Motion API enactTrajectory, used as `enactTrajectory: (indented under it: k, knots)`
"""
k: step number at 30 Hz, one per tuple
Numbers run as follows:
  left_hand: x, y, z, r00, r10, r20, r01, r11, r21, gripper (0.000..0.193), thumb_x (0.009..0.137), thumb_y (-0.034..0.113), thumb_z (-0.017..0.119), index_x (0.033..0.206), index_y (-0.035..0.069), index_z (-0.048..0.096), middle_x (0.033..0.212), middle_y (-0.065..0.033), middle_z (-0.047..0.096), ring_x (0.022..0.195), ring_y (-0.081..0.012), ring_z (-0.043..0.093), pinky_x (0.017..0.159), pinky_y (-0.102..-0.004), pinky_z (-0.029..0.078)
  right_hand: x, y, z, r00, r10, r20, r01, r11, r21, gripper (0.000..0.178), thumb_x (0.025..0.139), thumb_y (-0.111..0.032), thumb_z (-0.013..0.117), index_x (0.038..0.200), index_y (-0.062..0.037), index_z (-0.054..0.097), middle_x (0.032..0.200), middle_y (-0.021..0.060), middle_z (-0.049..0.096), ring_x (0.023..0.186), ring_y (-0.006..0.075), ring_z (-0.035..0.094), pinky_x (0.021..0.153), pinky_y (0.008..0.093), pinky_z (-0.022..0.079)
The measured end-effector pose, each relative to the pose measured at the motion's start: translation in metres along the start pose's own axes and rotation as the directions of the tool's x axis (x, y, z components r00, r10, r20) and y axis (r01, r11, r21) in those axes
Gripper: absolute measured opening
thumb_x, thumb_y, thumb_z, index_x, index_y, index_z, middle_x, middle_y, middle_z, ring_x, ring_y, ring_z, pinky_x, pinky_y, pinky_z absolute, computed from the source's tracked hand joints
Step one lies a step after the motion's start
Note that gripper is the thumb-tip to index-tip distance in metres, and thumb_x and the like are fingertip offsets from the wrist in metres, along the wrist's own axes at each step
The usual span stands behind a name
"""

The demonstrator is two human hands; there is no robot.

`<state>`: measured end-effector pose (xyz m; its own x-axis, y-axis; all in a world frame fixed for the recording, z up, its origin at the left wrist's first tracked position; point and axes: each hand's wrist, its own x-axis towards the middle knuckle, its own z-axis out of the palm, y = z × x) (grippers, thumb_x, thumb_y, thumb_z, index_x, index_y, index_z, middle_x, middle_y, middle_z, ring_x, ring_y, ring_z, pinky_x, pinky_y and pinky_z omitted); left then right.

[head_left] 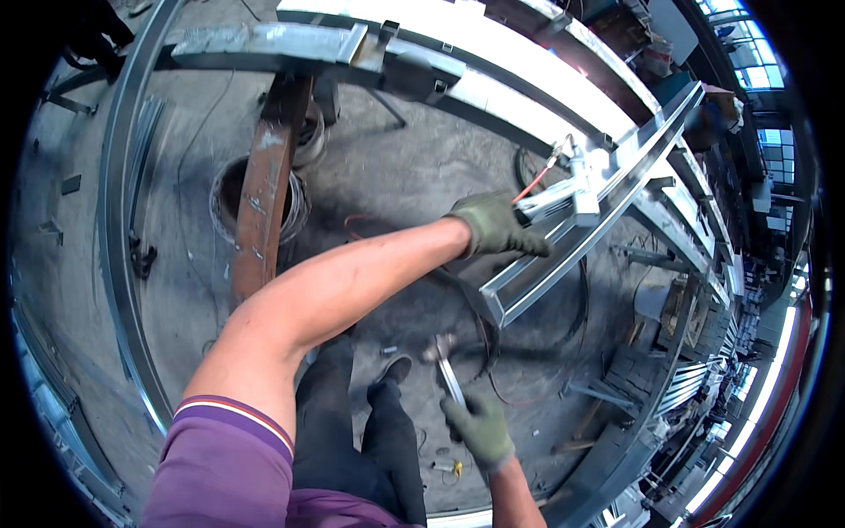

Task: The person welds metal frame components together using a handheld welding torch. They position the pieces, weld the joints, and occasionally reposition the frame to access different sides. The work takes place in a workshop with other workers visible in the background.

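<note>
My left hand (497,227), in a green work glove, reaches across with fingers stretched out beside a long steel channel (563,264). Its fingertips are at the channel's near edge; whether they touch it I cannot tell. A silver metal piece or tool (585,201) lies across the channel just beyond that hand, with a thin red hose (531,186) close by. Lower down, my right hand (481,431), also gloved in green, is closed round the handle of a hammer (449,377). The hammer's head points up and away, above the floor.
Long steel beams (264,46) run across the back on a rusty brown support (264,185). Beside it stands a round wire-wrapped drum (231,198). Another long channel (114,176) curves down the left. A yellow-ended tool (456,468) and dark hoses (581,308) lie on the floor.
</note>
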<state>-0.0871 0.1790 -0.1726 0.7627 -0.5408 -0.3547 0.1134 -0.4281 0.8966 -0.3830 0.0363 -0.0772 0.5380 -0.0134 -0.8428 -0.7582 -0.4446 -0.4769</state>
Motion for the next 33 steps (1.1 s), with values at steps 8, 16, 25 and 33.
enactTrajectory:
  k: [8, 16, 25, 33]
  knots:
    - [-0.122, -0.041, -0.028, 0.937, -0.226, -0.265, 0.210, 0.974, -0.086, 0.065, 0.086, 0.048, 0.088, 0.129, 0.002, 0.071, 0.115, -0.0191, 0.079, 0.105, -0.0331, 0.076, 0.096, -0.0427, 0.057, -0.051, -0.133, -0.078, 0.926, -0.264, -0.269, 0.326, 0.919, 0.220, 0.049, 0.091, -0.014, 0.077, 0.132, 0.0094, 0.066, 0.079, 0.0074, 0.069, 0.062, 0.0166, 0.067, 0.055, 0.0291, 0.056]
    - [-0.282, -0.065, 0.004, 0.808, -0.496, -0.317, 0.309, 0.816, -0.489, 0.054, 0.088, 0.037, 0.090, 0.123, 0.000, 0.071, 0.101, -0.0096, 0.076, 0.093, -0.0178, 0.072, 0.085, -0.0364, 0.059, 0.105, -0.258, -0.086, 0.805, -0.454, -0.383, 0.448, 0.887, -0.110, 0.019, 0.092, -0.016, 0.066, 0.095, 0.0029, 0.068, 0.073, 0.0073, 0.064, 0.056, 0.0161, 0.062, 0.053, 0.0339, 0.051]
    - [-0.367, -0.090, 0.073, 0.727, -0.552, -0.409, 0.185, 0.730, -0.658, 0.049, 0.088, 0.028, 0.093, 0.123, 0.001, 0.072, 0.103, -0.0049, 0.076, 0.092, -0.0137, 0.070, 0.081, -0.0338, 0.058, 0.285, -0.326, -0.055, 0.762, -0.478, -0.437, 0.373, 0.876, -0.306, 0.029, 0.091, -0.016, 0.070, 0.110, 0.0056, 0.075, 0.077, 0.0146, 0.074, 0.060, 0.0238, 0.072, 0.055, 0.0389, 0.058]
    - [-0.391, -0.098, 0.082, 0.673, -0.641, -0.369, 0.137, 0.599, -0.789, 0.042, 0.088, 0.020, 0.092, 0.118, -0.002, 0.071, 0.098, -0.0050, 0.075, 0.087, -0.0128, 0.070, 0.075, -0.0335, 0.058, 0.298, -0.384, -0.066, 0.717, -0.667, -0.205, 0.326, 0.580, -0.746, 0.050, 0.090, -0.031, 0.074, 0.133, -0.0064, 0.077, 0.119, 0.0257, 0.079, 0.116, 0.0372, 0.076, 0.103, 0.0452, 0.057]
